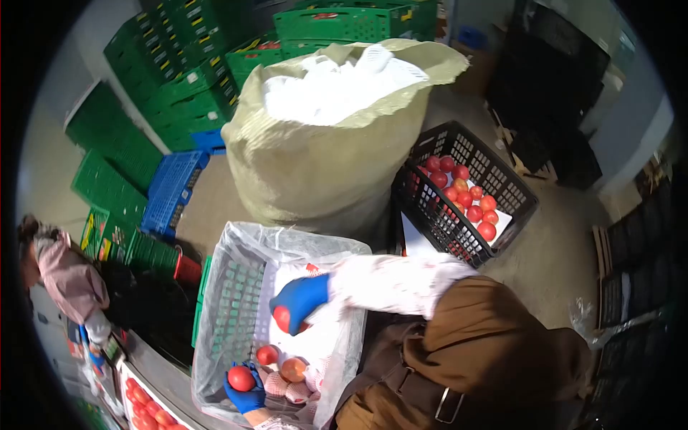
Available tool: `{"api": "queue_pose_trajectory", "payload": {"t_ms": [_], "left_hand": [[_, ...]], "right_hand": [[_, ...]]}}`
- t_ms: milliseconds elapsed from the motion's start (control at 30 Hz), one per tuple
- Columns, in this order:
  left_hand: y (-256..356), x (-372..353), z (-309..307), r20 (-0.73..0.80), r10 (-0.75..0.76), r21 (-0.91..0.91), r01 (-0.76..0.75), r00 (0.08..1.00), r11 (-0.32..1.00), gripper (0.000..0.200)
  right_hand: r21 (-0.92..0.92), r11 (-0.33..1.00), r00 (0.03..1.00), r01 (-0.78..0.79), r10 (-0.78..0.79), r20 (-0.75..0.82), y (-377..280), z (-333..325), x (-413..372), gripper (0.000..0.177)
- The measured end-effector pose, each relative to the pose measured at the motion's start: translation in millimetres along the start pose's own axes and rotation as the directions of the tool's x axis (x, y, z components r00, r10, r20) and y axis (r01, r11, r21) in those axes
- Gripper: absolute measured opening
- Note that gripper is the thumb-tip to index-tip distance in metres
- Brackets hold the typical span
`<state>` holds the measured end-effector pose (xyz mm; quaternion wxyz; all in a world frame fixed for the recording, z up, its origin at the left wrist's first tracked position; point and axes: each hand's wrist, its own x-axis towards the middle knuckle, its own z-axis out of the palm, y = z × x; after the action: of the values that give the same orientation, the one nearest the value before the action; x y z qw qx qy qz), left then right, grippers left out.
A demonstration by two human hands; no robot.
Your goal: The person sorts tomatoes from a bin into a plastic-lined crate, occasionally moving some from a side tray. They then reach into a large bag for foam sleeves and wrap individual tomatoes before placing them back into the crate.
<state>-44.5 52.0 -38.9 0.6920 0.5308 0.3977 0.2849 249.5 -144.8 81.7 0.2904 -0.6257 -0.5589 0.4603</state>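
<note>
OK so we count two blue-gloved hands [304,297] of our own, two held red fruits [241,378], two bare loose ones [267,355] in one lined crate [215,322], one sack [322,168], one co-worker [68,272], and a dozen-plus fruits [474,213] in one black crate [503,185].

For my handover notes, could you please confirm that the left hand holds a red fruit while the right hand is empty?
The right hand is not empty: the head view shows it holding another red fruit. The left hand does hold a red fruit.
</note>
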Motion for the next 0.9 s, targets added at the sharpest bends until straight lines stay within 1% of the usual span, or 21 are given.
{"api": "queue_pose_trajectory", "payload": {"t_ms": [33, 67, 100, 133, 167, 233, 300, 367, 400, 433, 467, 500, 533, 567, 633, 667, 700, 767, 800, 833, 900], "left_hand": [[-10, -3, -5, 0.035, 0.204, 0.341, -0.204, 0.978, 0.918, 0.058], [-9, -3, -6, 0.044, 0.179, 0.399, -0.182, 0.983, 0.899, 0.056], [-3, -2, -4, 0.041, 0.146, 0.463, -0.148, 0.988, 0.874, 0.055], [-2, -4, -1, 0.041, 0.173, 0.466, -0.172, 0.984, 0.868, 0.054], [1, -4, 3, 0.036, 0.202, 0.469, -0.195, 0.979, 0.862, 0.054], [24, -13, 23, 0.024, 0.137, 0.432, -0.134, 0.99, 0.892, 0.055], [22, -6, 19, 0.105, -0.011, -0.018, 0.013, 0.994, 1.0, 0.052], [22, -1, 20, 0.126, -0.093, -0.314, 0.129, 0.988, 0.941, 0.049], [12, -3, 23, 0.11, 0.146, 0.037, -0.151, 0.983, 0.988, 0.047], [7, -1, 24, 0.091, 0.141, 0.033, -0.145, 0.986, 0.989, 0.047], [6, 3, 27, 0.055, -0.044, -0.246, 0.056, 0.998, 0.968, 0.045], [6, 9, 31, 0.074, -0.226, -0.508, 0.232, 0.971, 0.83, 0.044], [19, 10, 35, 0.192, -0.454, -0.705, 0.444, 0.87, 0.553, 0.033], [24, 10, 40, 0.185, -0.456, -0.712, 0.438, 0.871, 0.549, 0.033], [28, 7, 49, 0.219, -0.591, -0.77, 0.509, 0.777, 0.384, 0.032], [26, 9, 47, 0.236, -0.591, -0.757, 0.527, 0.771, 0.386, 0.031], [23, 11, 47, 0.222, -0.587, -0.769, 0.51, 0.778, 0.385, 0.031], [19, 15, 43, 0.141, -0.539, -0.741, 0.449, 0.831, 0.499, 0.036], [21, 16, 37, 0.216, -0.552, -0.739, 0.504, 0.806, 0.447, 0.035], [23, 14, 34, 0.196, -0.541, -0.753, 0.479, 0.818, 0.452, 0.035], [27, 11, 35, 0.221, -0.507, -0.79, 0.458, 0.833, 0.408, 0.038]], "right_hand": [[0.146, 0.981, 0.987, 0.128, -0.112, -0.112, -27, -15, -55, 0.041], [-0.136, 0.82, 0.772, 0.557, -0.571, -0.279, 46, -11, -59, 0.037], [-0.175, 0.718, 0.707, 0.674, -0.695, -0.131, 20, -44, -115, 0.039], [0.204, 0.968, 0.952, 0.146, -0.081, -0.296, -17, -56, -158, 0.041], [0.562, 0.822, 0.867, 0.089, 0.215, -0.45, -12, -58, -186, 0.046], [0.552, 0.831, 0.547, 0.063, 0.434, -0.715, -8, -64, -237, 0.044], [0.448, 0.887, 0.383, -0.108, 0.453, -0.805, 59, -84, -301, 0.048], [0.281, 0.77, 0.234, -0.572, 0.481, -0.845, 116, -89, -353, 0.05], [0.187, 0.691, 0.2, -0.698, 0.439, -0.876, 103, -90, -337, 0.05], [0.1, 0.583, 0.169, -0.806, 0.388, -0.906, 89, -88, -320, 0.051], [-0.035, 0.692, 0.243, -0.721, 0.205, -0.948, 99, -89, -299, 0.048], [-0.029, 0.87, 0.408, -0.493, 0.202, -0.89, 73, -88, -254, 0.041], [-0.085, 0.886, 0.461, -0.456, 0.153, -0.874, 48, -77, -208, 0.034], [-0.094, 0.975, 0.655, -0.199, 0.061, -0.753, 16, -65, -153, 0.031], [-0.222, 0.975, 0.892, 0.021, -0.118, -0.437, 0, -49, -84, 0.034], [-0.49, 0.871, 0.951, -0.042, -0.116, -0.288, 4, -37, -49, 0.035], [-0.518, 0.842, 0.938, 0.148, -0.286, -0.196, 21, -23, -19, 0.034], [-0.633, 0.765, 0.992, 0.116, -0.053, 0.118, 65, 3, 31, 0.03], [-0.603, 0.797, 0.996, 0.027, 0.032, 0.086, 96, 18, 49, 0.025], [-0.782, 0.481, 0.915, 0.395, -0.136, 0.379, 120, 19, 59, 0.023], [-0.804, 0.594, 0.944, 0.003, 0.263, 0.198, 129, 31, 75, 0.022]]}}
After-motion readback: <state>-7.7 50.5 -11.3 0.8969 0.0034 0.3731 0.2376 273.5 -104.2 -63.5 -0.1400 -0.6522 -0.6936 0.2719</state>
